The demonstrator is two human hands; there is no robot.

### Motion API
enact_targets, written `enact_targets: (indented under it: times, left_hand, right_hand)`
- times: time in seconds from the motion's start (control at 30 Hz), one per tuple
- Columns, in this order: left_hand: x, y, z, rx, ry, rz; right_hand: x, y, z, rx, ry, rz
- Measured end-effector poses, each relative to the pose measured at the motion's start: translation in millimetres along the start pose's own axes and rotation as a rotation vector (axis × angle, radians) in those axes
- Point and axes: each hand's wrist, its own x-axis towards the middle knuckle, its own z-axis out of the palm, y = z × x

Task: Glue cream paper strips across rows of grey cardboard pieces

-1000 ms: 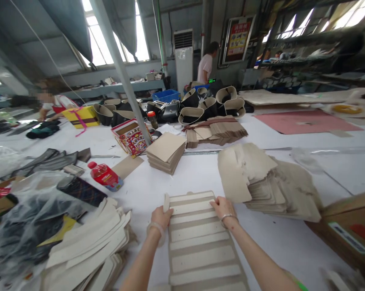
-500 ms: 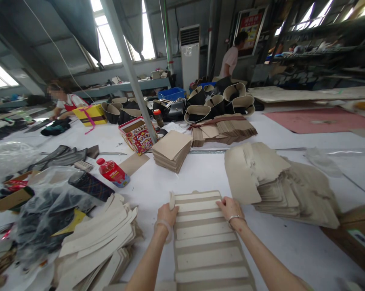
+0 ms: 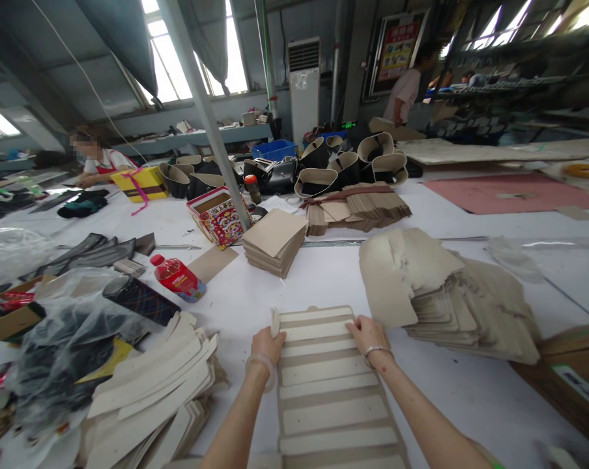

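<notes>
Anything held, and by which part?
Left hand and right hand are at opposite side edges of the striped panel, near its far end; gripping it or a pale strip, can't tell.

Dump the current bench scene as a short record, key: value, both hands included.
left hand: at the panel's far left corner
right hand: fingertips on the panel's far right edge
striped panel: flat, pale strips across it
left of panel: fanned pile of pale pieces
right of panel: uneven grey-beige stack
beyond panel: squared stack of boards
red bottle: on its side
people in view: pink shirt, red apron
</notes>
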Motion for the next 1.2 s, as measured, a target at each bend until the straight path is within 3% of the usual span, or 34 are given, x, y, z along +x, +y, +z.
enact_targets:
  times: [1.2]
  left_hand:
    - [8, -12, 6.2, -0.029, -0.017, 0.025]
  right_hand:
    - [-3, -5, -3, -0.044, -0.019, -0.015]
